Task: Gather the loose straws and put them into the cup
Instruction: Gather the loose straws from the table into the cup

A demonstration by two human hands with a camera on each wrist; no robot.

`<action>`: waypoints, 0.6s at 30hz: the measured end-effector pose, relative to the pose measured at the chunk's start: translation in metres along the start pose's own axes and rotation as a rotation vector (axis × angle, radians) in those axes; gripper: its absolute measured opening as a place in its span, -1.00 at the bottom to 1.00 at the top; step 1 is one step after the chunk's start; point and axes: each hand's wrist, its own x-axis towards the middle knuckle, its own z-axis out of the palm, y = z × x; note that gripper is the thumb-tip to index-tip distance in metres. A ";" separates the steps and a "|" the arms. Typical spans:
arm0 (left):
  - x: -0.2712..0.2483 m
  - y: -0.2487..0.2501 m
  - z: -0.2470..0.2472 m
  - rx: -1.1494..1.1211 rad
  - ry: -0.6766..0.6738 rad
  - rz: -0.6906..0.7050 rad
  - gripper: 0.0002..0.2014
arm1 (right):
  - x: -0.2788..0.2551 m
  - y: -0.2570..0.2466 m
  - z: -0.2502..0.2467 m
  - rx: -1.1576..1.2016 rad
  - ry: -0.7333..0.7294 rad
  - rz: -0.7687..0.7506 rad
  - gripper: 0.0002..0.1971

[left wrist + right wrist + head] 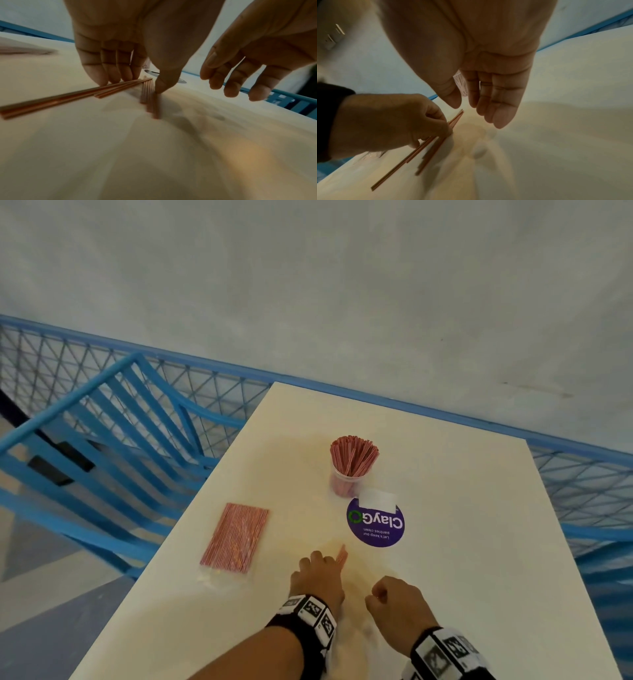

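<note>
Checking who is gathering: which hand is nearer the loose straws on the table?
Left. The left hand presses its fingertips on the loose straws; the right hand hovers just beside them, touching none.

Table (445, 559): a wall behind it, a chair (113, 440) off its left side.
Cup (346, 481): on the table's far middle, straws (354, 455) standing in it.
Sticker (376, 523): on the table, just nearer than the cup.
Packet of straws (236, 537): flat on the table, left of the sticker.
Loose straws (77, 96): on the near table under the left hand (317, 580).
Right hand (399, 607): just right of the left hand, above the table.
</note>
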 end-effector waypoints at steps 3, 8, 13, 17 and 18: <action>-0.003 0.004 0.006 0.073 -0.018 0.154 -0.66 | -0.002 0.014 -0.006 0.029 0.010 0.017 -0.85; -0.007 -0.012 0.002 0.169 0.022 0.252 -0.68 | -0.002 0.026 -0.010 0.027 0.039 -0.027 -0.82; -0.001 -0.014 -0.002 0.229 -0.045 0.300 -0.68 | 0.006 0.021 -0.006 -0.130 0.042 -0.270 -0.68; 0.003 -0.008 0.001 0.268 -0.098 0.323 -0.68 | 0.021 0.013 0.001 -0.313 0.021 -0.385 -0.64; 0.003 -0.007 0.003 0.277 -0.101 0.330 -0.68 | 0.024 0.012 0.005 -0.359 -0.001 -0.393 -0.67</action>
